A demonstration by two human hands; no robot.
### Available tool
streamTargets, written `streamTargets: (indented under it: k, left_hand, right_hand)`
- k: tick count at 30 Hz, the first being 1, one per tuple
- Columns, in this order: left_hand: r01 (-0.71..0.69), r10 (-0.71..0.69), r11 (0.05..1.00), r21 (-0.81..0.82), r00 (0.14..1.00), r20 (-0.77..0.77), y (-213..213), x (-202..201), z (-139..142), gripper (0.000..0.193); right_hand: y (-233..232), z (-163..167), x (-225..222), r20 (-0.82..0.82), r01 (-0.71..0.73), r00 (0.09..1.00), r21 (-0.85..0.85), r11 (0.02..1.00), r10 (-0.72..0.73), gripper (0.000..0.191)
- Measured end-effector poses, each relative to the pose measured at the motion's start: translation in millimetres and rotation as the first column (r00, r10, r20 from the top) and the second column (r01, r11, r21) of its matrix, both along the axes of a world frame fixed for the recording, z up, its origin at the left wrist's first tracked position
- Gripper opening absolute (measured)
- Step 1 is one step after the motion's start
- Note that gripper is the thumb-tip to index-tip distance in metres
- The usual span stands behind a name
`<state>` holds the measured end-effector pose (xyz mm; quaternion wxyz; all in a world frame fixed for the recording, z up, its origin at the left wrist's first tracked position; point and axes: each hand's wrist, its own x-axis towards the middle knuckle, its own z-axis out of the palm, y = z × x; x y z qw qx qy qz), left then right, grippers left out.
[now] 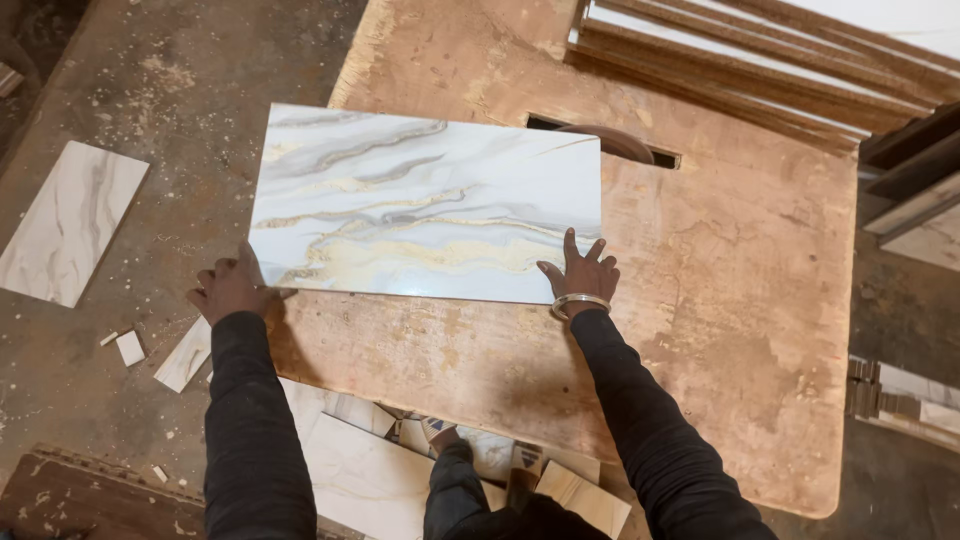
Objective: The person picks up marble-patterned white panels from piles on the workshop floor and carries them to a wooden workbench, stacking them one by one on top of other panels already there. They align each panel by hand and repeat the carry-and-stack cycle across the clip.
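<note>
A large rectangular glossy tile (425, 205), white with grey and gold marble veining, lies flat on a dusty reddish-brown wooden saw table (720, 300), its left end reaching past the table's left edge. The left hand (230, 288) grips the tile's lower left corner, fingers curled around the edge. The right hand (580, 270) lies flat and spread on the tile's lower right corner, palm down, not clenched; a silver bangle (580, 302) circles its wrist. Both arms wear black sleeves (650, 420).

Just beyond the tile's far right corner, a narrow slot (640, 150) in the table shows the curved top of a saw blade, close to the tile's edge.

Below the table, near the person's feet, pale tile offcuts (370, 470) lie stacked on the dirt floor. A smaller white rectangular tile (70, 220) lies on the floor to the left, well apart. Long thin tile strips (750, 70) are piled at the table's far right side.
</note>
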<state>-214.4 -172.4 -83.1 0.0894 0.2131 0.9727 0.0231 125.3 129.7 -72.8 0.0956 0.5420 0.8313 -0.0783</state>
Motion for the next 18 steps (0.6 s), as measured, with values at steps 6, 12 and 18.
streamTargets:
  k: [6,12,18]
  left_hand:
    - [0.053,-0.054,0.998,0.023,0.995,0.079,21.8,-33.6,5.6,0.120]
    - [0.098,-0.150,0.954,0.285,0.974,0.169,7.4,-34.9,4.1,0.117]
    - [0.007,-0.069,0.945,0.326,0.981,0.179,-22.4,0.2,6.9,0.106]
  right_hand:
    - [-0.6,-4.1,-7.8,0.025,-0.015,1.000,0.073,0.997,0.013,0.088]
    - [-7.2,-7.8,-6.6,0.019,-0.022,1.000,0.067,0.998,0.020,0.089]
    - [-1.7,-2.1,5.2,0.029,-0.091,0.996,0.086,0.992,0.089,0.091]
